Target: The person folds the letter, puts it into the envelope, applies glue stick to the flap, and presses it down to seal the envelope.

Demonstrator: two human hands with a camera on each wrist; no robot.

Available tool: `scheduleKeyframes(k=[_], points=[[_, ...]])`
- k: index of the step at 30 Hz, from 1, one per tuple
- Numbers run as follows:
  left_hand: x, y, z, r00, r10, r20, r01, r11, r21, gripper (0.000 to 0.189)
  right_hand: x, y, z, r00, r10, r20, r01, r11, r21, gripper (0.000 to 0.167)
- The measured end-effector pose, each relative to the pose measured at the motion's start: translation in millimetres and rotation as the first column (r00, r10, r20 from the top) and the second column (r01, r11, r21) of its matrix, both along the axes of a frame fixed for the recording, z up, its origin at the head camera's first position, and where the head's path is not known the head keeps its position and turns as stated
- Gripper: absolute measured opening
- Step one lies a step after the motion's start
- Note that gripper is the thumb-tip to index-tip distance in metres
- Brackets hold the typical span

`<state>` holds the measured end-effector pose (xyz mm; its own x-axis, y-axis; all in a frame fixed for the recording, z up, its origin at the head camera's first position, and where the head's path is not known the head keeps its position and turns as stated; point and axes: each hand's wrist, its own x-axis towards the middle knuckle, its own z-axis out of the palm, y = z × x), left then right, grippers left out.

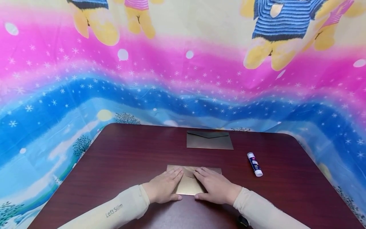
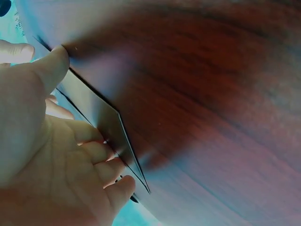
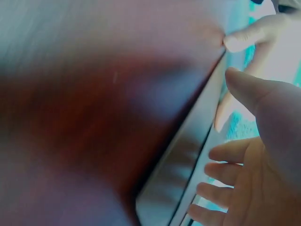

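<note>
A gold envelope [image 1: 188, 188] lies on the table, its pointed flap folded down on the upper side. My left hand [image 1: 164, 187] rests on its left part with the fingers fairly straight, the thumb by the near edge. On the right part, my right hand [image 1: 216, 187] lies in much the same way, fingertips close to the flap. In the left wrist view the fingers [image 2: 96, 153] reach over the envelope [image 2: 112, 127]. The right wrist view has the spread fingers [image 3: 223, 174] beside the envelope's [image 3: 171, 162] surface. Both hands cover the envelope's sides.
A darker envelope [image 1: 210, 143] with its flap down lies near the table's far edge. To the right is a glue stick [image 1: 254, 164] with a white cap, lying on its side. The dark red table [image 1: 137, 149] meets a colourful printed curtain [image 1: 171, 76] behind.
</note>
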<state>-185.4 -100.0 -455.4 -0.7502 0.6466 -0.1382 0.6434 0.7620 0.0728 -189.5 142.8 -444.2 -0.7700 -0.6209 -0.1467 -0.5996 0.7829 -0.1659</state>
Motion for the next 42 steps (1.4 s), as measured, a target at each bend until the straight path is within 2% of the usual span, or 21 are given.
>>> scheduleKeyframes(k=[7, 12, 18, 24, 35, 42], points=[[-0.6, -1.4, -0.8, 1.000, 0.001, 0.004, -0.001, 1.000, -0.001, 0.086, -0.1, -23.1, -8.1, 0.995, 0.091, -0.037, -0.092, 0.996, -0.021, 0.089], [0.1, -2.2, -0.5, 1.000, 0.006, 0.008, -0.006, 1.000, 0.000, 0.087, -1.3, -29.8, -13.8, 0.995, 0.083, -0.057, -0.083, 0.996, 0.011, 0.090], [-0.1, -2.3, 1.4, 1.000, 0.000, 0.006, 0.000, 1.000, -0.010, 0.087, -1.9, -27.5, -14.2, 0.997, 0.074, -0.038, -0.073, 0.997, 0.036, 0.089], [-1.5, -1.7, 1.0, 1.000, 0.001, 0.004, -0.001, 1.000, -0.010, 0.087, 0.1, -18.7, -9.1, 0.998, 0.055, -0.005, -0.055, 0.998, 0.017, 0.088], [-2.2, -1.7, -1.7, 1.000, -0.008, 0.000, 0.008, 1.000, -0.010, 0.088, -2.4, 14.0, -15.9, 1.000, 0.008, -0.004, -0.008, 0.999, 0.035, 0.086], [-1.1, -2.5, -1.0, 1.000, -0.006, 0.000, 0.006, 1.000, -0.020, 0.089, -2.4, 35.6, -14.7, 0.999, -0.035, 0.019, 0.034, 0.999, 0.042, 0.085]])
